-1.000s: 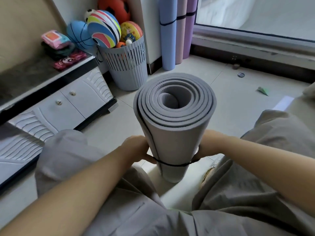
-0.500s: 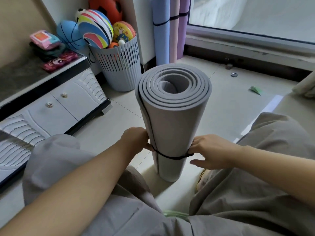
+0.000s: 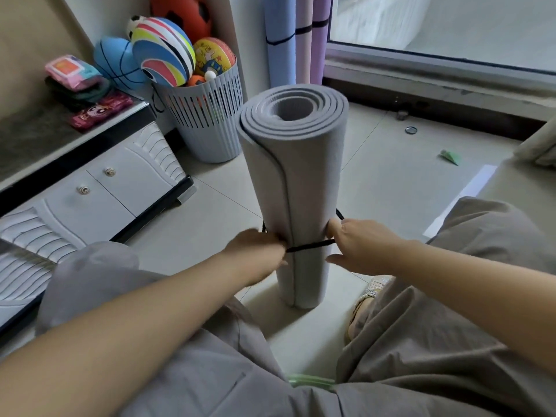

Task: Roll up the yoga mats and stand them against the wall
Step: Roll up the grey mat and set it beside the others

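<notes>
Standing upright on the tiled floor [image 3: 388,179] between the seated person's knees, the grey rolled yoga mat [image 3: 296,182] now has its black elastic band [image 3: 310,245] lower on the roll than a second ago, slanted and pulled off the mat's right side. The left hand [image 3: 255,251] is closed, pinching the band at the mat's left edge, while the right hand [image 3: 361,245] has moved from behind the roll into view, fingers hooking the band outward. The roll looks nearly secured; three banded mats [image 3: 296,40] already stand against the wall beyond.
</notes>
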